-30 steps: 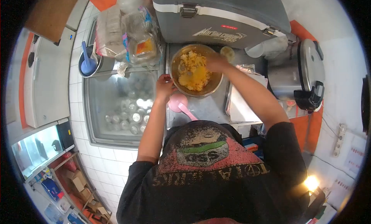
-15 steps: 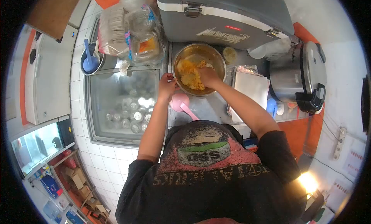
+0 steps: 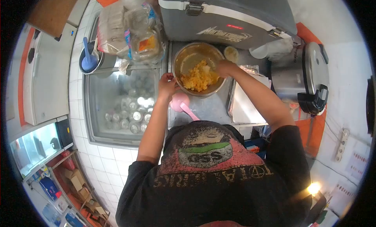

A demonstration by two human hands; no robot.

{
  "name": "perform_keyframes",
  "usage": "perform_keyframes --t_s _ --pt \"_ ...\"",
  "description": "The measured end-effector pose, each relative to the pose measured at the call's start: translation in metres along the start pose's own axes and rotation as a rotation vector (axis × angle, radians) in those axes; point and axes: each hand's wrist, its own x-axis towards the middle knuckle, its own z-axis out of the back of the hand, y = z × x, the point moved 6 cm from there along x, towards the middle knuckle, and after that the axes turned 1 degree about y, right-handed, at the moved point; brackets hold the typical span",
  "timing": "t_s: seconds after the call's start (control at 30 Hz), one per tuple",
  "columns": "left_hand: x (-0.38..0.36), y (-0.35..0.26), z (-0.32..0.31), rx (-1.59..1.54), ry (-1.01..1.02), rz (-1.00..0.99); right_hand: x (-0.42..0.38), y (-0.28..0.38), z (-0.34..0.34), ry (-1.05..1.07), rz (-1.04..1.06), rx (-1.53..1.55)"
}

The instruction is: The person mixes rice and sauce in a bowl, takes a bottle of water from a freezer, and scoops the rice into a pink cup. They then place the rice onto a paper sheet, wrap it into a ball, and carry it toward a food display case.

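Note:
A round metal bowl (image 3: 189,54) holds a clumpy yellow-orange food mixture (image 3: 198,77). My left hand (image 3: 168,85) grips the bowl's left rim, fingers bent against it. At the bowl's right edge is my right hand (image 3: 225,68), its fingers closed and pointing inward over the mixture; a pale shape lies beside them, too blurred to name. A pink scoop (image 3: 180,102) rests on the metal counter just below the bowl, its handle pointing down toward the shirt.
Behind the bowl stands a large grey cooler box (image 3: 223,23). To the right are white paper sheets (image 3: 246,103) and a rice cooker (image 3: 288,76). On the left, a glass-topped freezer (image 3: 121,89) holds cans, with plastic containers (image 3: 143,39) and a pot with a blue ladle (image 3: 90,62) above.
My right hand has moved from inside the mixture to the right edge of the bowl. The mixture looks more gathered in the lower part. My left hand stays at the rim.

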Motion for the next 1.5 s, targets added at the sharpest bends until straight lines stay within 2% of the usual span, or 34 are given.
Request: perform_keyframes --t_s 0.03,0.07,0.13,0.17,0.23,0.27,0.33,0.37,0.4,0.47,0.5,0.53,0.57,0.63,0.67,0.7,0.73,0.77,0.8,0.83,0.87,0.9,0.93,0.97,1.0,1.07,1.1,1.17,1.2,1.3,1.37,1.4,1.47,1.5 --pt "-0.002 0.0 0.001 -0.003 0.002 -0.014 -0.004 0.009 -0.011 0.208 0.002 0.046" --pt "0.0 0.003 0.003 -0.002 0.0 -0.013 -0.001 0.011 -0.018 0.209 0.003 0.046" --pt "0.008 0.009 0.004 -0.01 0.003 -0.017 0.013 0.007 -0.05 0.321 -0.115 0.582" --pt "0.008 0.01 0.004 -0.01 0.004 -0.017 0.017 0.005 -0.06 0.32 -0.116 0.582" --pt "0.004 0.005 0.005 -0.006 0.007 -0.002 0.013 0.014 -0.069 0.296 -0.128 1.133" --pt "0.003 0.005 0.006 -0.01 -0.004 -0.002 0.01 0.016 -0.074 0.302 -0.122 1.124" --pt "0.004 0.004 0.007 0.041 0.016 -0.023 -0.009 0.022 -0.067 0.14 -0.351 1.549" --pt "0.008 0.013 0.013 0.081 -0.012 -0.037 -0.008 0.021 -0.069 0.113 -0.309 1.638" --pt "-0.006 0.006 0.015 -0.064 -0.002 -0.097 -0.004 0.012 -0.072 0.103 -0.262 1.72" --pt "-0.014 0.016 0.037 -0.08 -0.075 -0.162 -0.006 0.001 -0.065 0.109 -0.296 1.634" --pt "-0.028 0.013 0.054 -0.093 -0.127 -0.166 -0.009 -0.007 -0.052 0.033 -0.262 1.523" --pt "-0.048 0.006 0.068 -0.003 -0.249 -0.2 -0.009 -0.012 -0.04 -0.051 -0.232 1.417" --pt "-0.064 0.003 0.08 0.09 -0.363 -0.226 0.0 -0.009 -0.041 -0.028 -0.216 1.397" --pt "-0.094 0.013 0.131 0.291 -0.603 -0.438 0.011 -0.013 -0.025 -0.406 -0.211 0.661" --pt "-0.118 0.012 0.155 0.43 -0.853 -0.464 0.014 -0.009 -0.031 -0.403 -0.196 0.648" --pt "-0.139 0.015 0.184 0.437 -0.966 -0.44 0.013 -0.003 -0.037 -0.411 -0.157 0.437" --pt "-0.161 0.027 0.216 0.623 -1.18 -0.417 0.019 0.005 -0.046 -0.418 -0.117 0.227" --pt "-0.182 0.038 0.242 0.812 -1.393 -0.386 0.049 -0.023 -0.067 -0.494 -0.177 0.215" --pt "-0.206 0.038 0.259 0.848 -1.495 -0.248 0.043 -0.024 -0.054 -0.495 -0.162 0.206" --pt "-0.229 0.036 0.271 0.881 -1.59 -0.103 0.03 -0.017 -0.041 -0.362 -0.03 0.176" --pt "-0.238 0.041 0.283 0.872 -1.602 -0.097 0.022 -0.005 -0.031 -0.23 0.098 0.144" --pt "-0.245 0.058 0.296 0.758 -1.601 0.023 0.021 -0.004 -0.021 -0.229 0.107 0.13" --pt "-0.253 0.077 0.305 0.64 -1.59 0.145 0.02 -0.012 -0.01 -0.266 0.002 0.118" --pt "-0.253 0.087 0.312 0.676 -1.512 0.151 0.017 -0.019 -0.003 -0.303 -0.104 0.102" --pt "-0.253 0.088 0.307 0.658 -1.515 0.165 0.018 -0.019 -0.002 -0.303 -0.1 0.082" --pt "-0.254 0.076 0.295 0.71 -1.576 0.06 0.015 -0.024 0.003 -0.471 -0.152 0.349" --pt "-0.248 0.081 0.295 0.697 -1.579 0.062 0.012 -0.02 0.004 -0.477 -0.148 0.339" --pt "-0.234 0.092 0.293 0.73 -1.53 0.037 -0.008 -0.002 0.012 -0.738 0.003 0.161" --pt "-0.23 0.091 0.287 0.719 -1.532 0.036 -0.016 0.006 0.01 -0.745 0.006 0.154" --pt "-0.221 0.087 0.277 0.676 -1.581 0.104 -0.038 0.009 0.001 -0.719 -0.171 0.341" --pt "-0.224 0.098 0.287 0.258 -1.593 -0.001 -0.049 0.006 -0.012 -0.639 -0.099 0.669" --pt "-0.221 0.095 0.286 0.258 -1.59 0.003 -0.049 0.001 -0.019 -0.638 -0.103 0.666" --pt "-0.198 0.089 0.287 0.096 -1.416 -0.105 -0.042 -0.018 -0.045 -0.632 -0.148 0.89" --pt "-0.185 0.087 0.29 0.099 -1.413 -0.102 -0.042 -0.023 -0.05 -0.631 -0.152 0.89"
